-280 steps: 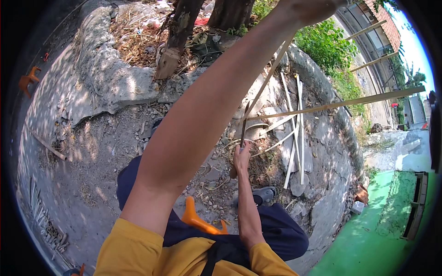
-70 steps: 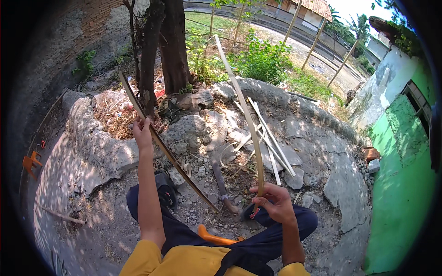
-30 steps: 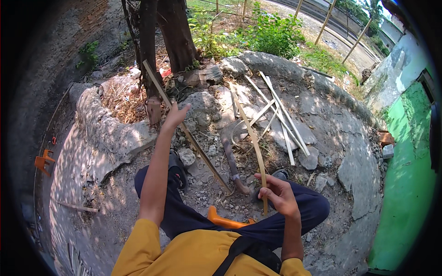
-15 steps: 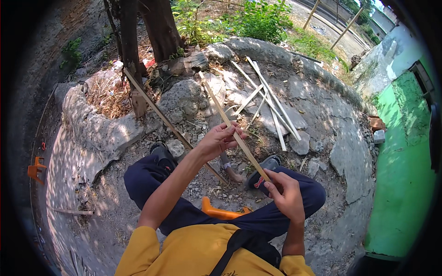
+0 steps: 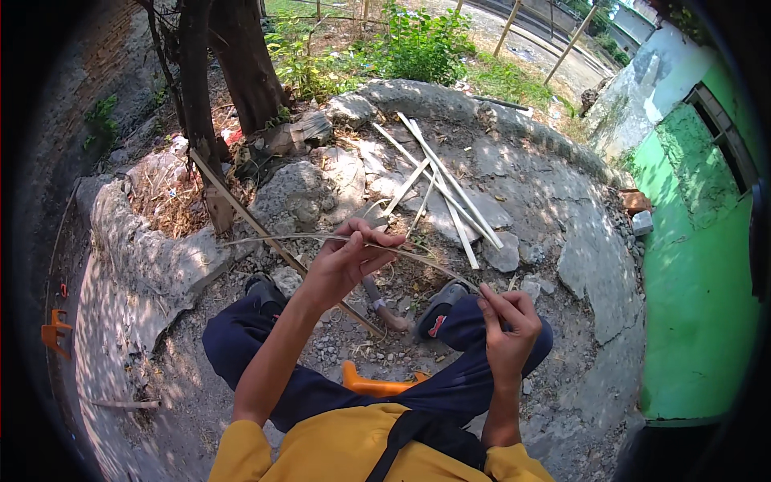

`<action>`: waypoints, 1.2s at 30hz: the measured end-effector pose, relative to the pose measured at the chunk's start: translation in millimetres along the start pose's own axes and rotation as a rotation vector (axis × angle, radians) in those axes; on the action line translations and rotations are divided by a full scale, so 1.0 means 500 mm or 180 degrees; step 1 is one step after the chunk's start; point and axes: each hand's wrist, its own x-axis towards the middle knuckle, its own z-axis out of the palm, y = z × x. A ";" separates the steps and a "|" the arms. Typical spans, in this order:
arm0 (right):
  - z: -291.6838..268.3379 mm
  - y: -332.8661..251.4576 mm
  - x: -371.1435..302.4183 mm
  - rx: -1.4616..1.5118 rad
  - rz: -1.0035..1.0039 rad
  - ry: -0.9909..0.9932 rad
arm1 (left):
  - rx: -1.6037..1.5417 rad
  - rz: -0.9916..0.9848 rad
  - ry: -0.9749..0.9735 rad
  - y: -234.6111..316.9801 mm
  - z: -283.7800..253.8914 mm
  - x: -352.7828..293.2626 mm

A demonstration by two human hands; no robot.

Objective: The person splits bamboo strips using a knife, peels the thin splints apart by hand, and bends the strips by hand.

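Observation:
I sit on an orange stool (image 5: 371, 380) on broken concrete ground. My left hand (image 5: 347, 259) pinches a thin, pale bamboo strip (image 5: 289, 238) that bends and runs from the left across to my right hand (image 5: 507, 321), which is closed on its other end near my right knee. A longer bamboo stick (image 5: 265, 241) leans on the ground from a stump down toward my feet. A blade tool with a wooden handle (image 5: 384, 305) lies on the ground between my shoes.
Several split bamboo slats (image 5: 446, 194) lie on the cracked slabs ahead. Tree trunks (image 5: 241, 64) and a stone border (image 5: 144, 257) stand at left, a green wall (image 5: 699, 281) at right. A small orange object (image 5: 55, 331) sits far left.
My left hand let go of the long leaning stick and came across to the strip held by my right hand; the strip now lies lower and bent between both hands.

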 end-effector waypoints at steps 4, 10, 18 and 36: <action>0.010 0.001 -0.004 0.0628 0.0184 0.0025 | -0.0230 0.0090 0.0096 0.013 0.010 -0.019; 0.023 -0.004 -0.018 0.1535 0.0354 0.0158 | -0.0590 0.0029 -0.0094 0.021 -0.004 -0.017; 0.027 -0.003 -0.022 0.1881 0.0284 0.0214 | -0.0735 0.0160 -0.0115 0.028 -0.007 -0.025; -0.052 -0.044 0.022 0.0221 -0.0442 -0.0551 | -0.0068 -0.0013 -0.0256 0.066 0.001 -0.028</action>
